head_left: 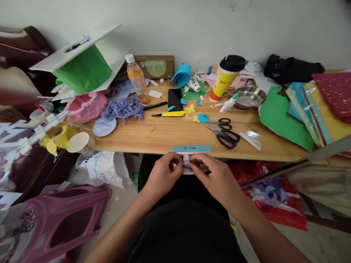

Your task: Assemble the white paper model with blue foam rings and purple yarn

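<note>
At the table's front edge, above my lap, is a small paper craft piece with a flat blue top [178,148], a white strip [186,157] in the middle and a pale base below. My left hand [166,173] pinches it from the left, with thumb and fingers curled together. From the right, my right hand [210,168] closes its thumb and forefinger near the strip. A bit of purple shows between the fingertips; its kind is too small to tell. The fingers partly cover the lower part.
Scissors [228,138], a yellow craft knife [172,114] and a glue bottle [229,104] lie beyond my hands. A drink bottle [138,80], purple yarn [123,108], a yellow cup [226,78] and a metal bowl [249,98] stand farther back. A pink stool [52,215] is at left.
</note>
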`<state>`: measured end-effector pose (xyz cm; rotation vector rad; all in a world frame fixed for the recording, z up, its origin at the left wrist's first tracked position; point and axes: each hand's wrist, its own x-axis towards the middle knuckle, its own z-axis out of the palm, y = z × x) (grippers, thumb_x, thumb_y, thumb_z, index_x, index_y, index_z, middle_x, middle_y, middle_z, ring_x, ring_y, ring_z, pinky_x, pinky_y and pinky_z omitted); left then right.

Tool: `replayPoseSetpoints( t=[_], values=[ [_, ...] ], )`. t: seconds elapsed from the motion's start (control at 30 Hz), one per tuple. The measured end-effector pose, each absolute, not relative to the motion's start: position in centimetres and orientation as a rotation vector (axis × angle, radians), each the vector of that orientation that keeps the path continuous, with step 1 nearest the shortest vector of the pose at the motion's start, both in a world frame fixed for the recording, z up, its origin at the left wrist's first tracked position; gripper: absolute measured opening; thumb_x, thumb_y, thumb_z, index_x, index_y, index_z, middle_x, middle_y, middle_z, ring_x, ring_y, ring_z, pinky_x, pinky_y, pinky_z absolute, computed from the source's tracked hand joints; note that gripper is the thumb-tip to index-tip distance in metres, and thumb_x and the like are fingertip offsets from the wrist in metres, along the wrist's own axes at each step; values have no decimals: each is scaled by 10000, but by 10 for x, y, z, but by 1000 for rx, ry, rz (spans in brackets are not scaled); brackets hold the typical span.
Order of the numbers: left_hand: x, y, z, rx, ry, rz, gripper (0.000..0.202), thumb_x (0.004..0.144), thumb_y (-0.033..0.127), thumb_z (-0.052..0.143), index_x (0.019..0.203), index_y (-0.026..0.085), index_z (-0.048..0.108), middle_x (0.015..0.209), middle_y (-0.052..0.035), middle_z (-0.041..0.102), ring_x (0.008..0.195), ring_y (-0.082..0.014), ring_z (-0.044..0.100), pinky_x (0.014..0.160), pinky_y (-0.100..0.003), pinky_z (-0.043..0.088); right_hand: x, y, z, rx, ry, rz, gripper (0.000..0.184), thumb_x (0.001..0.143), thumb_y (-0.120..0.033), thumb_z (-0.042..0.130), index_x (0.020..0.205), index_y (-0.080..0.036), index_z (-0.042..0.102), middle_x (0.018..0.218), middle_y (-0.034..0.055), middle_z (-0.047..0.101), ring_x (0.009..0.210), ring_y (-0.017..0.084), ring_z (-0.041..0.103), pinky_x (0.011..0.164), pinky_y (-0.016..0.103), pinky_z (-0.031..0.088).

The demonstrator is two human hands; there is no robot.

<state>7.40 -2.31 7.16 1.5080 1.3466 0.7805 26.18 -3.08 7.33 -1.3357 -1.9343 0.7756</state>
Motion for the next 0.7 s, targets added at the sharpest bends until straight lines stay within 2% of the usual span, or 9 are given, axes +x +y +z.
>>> replayPoseSetpoints(
  t=[0.27, 0.43, 0.6, 0.7],
  values=[
    [80, -26, 69, 1437, 1347, 811, 46, 853, 208, 547, 853, 197, 591, 784, 14, 598, 680, -124, 522, 654, -258, 405, 261, -28, 70, -1250, -2141, 620, 206, 943, -109, 573, 1103, -211, 653, 1064, 65, 729, 950, 236, 701, 863, 384, 552],
    [84, -33, 70, 1402, 1370, 815, 70, 885, 233, 561, 860, 191, 611, 806, 9, 619, 675, -120, 524, 633, -252, 406, 257, -29, 73, -1333, -2222, 543, 196, 916, -97, 605, 1078, -191, 659, 993, 77, 741, 868, 255, 717, 779, 381, 557],
    [82, -34, 68, 1361, 1333, 900, 123, 936, 274, 556, 915, 190, 643, 893, -18, 670, 812, -145, 605, 745, -270, 470, 255, -29, 73, -1319, -2272, 354, 191, 958, -134, 551, 1111, -180, 655, 977, 91, 739, 875, 267, 713, 771, 385, 543],
    [79, -34, 65, 1300, 1266, 946, 125, 937, 265, 573, 991, 194, 661, 971, -34, 699, 891, -154, 647, 821, -285, 505, 255, -27, 73, -1340, -2237, 394, 148, 955, -132, 533, 1031, -183, 649, 921, 73, 726, 811, 240, 702, 733, 357, 531]
  ],
)
